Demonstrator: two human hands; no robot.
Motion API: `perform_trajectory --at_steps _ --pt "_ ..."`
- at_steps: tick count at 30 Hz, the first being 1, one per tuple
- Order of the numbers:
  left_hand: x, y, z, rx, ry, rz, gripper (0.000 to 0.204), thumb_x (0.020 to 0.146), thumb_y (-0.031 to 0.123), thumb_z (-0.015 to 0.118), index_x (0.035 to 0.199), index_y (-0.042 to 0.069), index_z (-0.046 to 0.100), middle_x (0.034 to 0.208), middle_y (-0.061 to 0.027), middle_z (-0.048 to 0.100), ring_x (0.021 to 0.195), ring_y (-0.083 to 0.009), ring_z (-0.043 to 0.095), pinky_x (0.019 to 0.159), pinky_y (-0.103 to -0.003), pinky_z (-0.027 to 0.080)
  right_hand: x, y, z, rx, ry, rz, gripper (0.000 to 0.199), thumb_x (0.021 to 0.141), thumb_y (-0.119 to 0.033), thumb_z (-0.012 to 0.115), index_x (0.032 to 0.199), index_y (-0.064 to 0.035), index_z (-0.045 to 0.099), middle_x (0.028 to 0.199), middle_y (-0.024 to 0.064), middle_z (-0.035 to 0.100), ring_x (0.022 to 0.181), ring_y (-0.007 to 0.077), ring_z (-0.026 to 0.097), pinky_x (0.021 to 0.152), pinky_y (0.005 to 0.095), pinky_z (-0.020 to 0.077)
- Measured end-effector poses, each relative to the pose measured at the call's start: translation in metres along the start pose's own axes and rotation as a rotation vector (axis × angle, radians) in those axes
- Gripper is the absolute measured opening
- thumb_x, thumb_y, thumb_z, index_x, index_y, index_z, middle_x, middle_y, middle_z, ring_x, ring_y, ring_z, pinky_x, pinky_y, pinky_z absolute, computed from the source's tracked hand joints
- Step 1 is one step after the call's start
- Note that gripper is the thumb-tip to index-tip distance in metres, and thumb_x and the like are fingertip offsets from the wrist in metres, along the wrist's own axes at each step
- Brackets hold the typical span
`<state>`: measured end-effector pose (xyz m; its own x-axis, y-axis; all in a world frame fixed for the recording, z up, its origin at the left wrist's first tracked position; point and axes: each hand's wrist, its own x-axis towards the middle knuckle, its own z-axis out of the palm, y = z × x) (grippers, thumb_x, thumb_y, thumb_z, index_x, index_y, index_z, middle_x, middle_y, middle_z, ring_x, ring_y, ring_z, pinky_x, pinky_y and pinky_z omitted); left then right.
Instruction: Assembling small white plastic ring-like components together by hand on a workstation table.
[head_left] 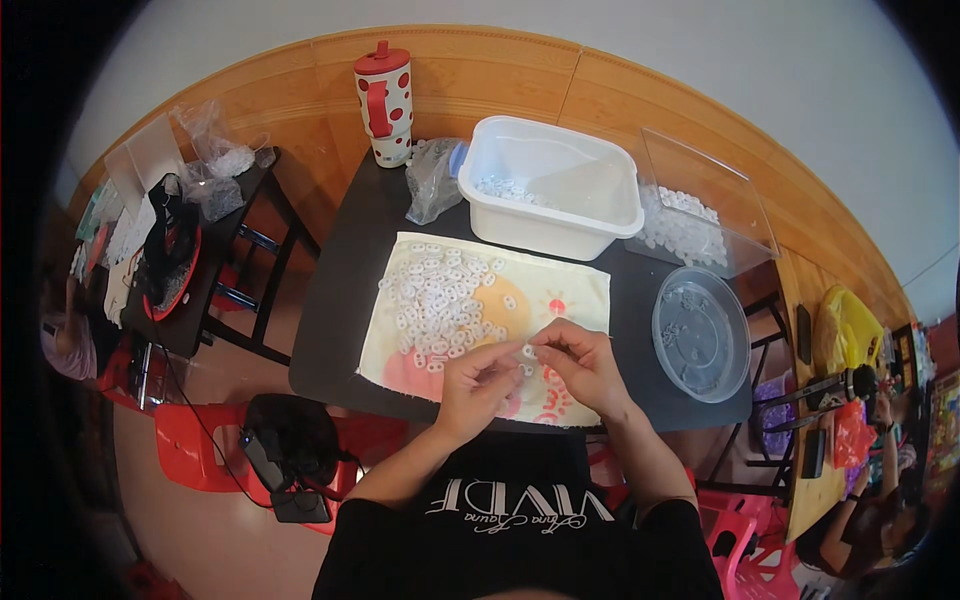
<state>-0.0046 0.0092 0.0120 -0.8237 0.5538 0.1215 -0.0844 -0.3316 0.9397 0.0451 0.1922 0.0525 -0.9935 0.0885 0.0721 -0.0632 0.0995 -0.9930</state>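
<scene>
My left hand (478,390) and my right hand (582,368) meet over the front of a pale yellow printed cloth (575,285). Both are closed in a pinch, their fingertips almost touching. What they hold is too small to make out; a white piece (530,352) shows right at the right fingertips, perhaps held, perhaps lying beneath. A loose heap of small white two-holed pieces (437,305) covers the left half of the cloth, left of my hands. A few more lie singly near my fingers.
Behind the cloth stands a white tub (550,222) with small pieces inside. To its right, a clear box (690,225) holds white pieces. A round clear tray (700,335) sits at right. A spotted tumbler (385,105) and plastic bag (434,180) stand back left. People sit farther off.
</scene>
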Motion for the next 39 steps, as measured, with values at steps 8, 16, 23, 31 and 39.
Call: perform_trajectory --at_steps 8,16,23,31,39 --pt "-0.002 0.004 0.002 -0.032 -0.024 -0.011 0.037 0.089 -0.007 0.064 0.125 0.000 0.064 0.088 -0.0053 0.068 0.066 -0.0077 0.062 0.055 -0.022 0.050 -0.004 -0.002 -0.001 -0.009 -0.014 -0.037 0.009 0.093 0.002 0.065 0.102 0.0019 0.067 0.089 -0.0009 0.065 0.082 0.0034 0.056 0.074 0.0188 0.0462" --pt "-0.005 0.010 0.003 -0.116 -0.036 -0.034 0.038 0.089 -0.010 0.062 0.126 -0.001 0.063 0.085 -0.0063 0.068 0.064 -0.0086 0.060 0.053 -0.023 0.048 -0.008 0.002 -0.002 0.321 -0.001 0.136 0.010 0.094 -0.002 0.065 0.103 0.0014 0.068 0.094 0.0054 0.070 0.082 0.0086 0.063 0.075 0.0232 0.0505" --pt "-0.008 0.014 0.004 -0.127 -0.045 -0.033 0.038 0.089 -0.011 0.061 0.126 -0.002 0.063 0.084 -0.0066 0.067 0.064 -0.0089 0.059 0.054 -0.023 0.048 -0.011 0.001 0.003 0.348 0.015 0.140 0.010 0.094 -0.001 0.065 0.103 0.0018 0.067 0.093 0.0053 0.070 0.082 0.0082 0.062 0.075 0.0225 0.0503" --pt "-0.009 0.014 0.005 -0.200 -0.017 -0.044 0.038 0.086 -0.011 0.064 0.122 -0.001 0.067 0.089 -0.0061 0.069 0.066 -0.0083 0.061 0.058 -0.021 0.050 -0.017 0.000 0.008 0.071 0.039 -0.028 0.008 0.093 0.001 0.064 0.101 0.0019 0.064 0.091 0.0026 0.066 0.083 0.0077 0.060 0.075 0.0223 0.0464" --pt "-0.011 0.007 0.005 -0.173 0.027 0.009 0.033 0.088 -0.011 0.064 0.120 -0.002 0.067 0.090 -0.0059 0.068 0.068 -0.0086 0.061 0.059 -0.022 0.050 -0.020 -0.012 0.013 -0.106 -0.001 -0.123 0.009 0.091 0.005 0.064 0.100 0.0022 0.065 0.089 0.0020 0.063 0.083 0.0072 0.056 0.074 0.0217 0.0439"
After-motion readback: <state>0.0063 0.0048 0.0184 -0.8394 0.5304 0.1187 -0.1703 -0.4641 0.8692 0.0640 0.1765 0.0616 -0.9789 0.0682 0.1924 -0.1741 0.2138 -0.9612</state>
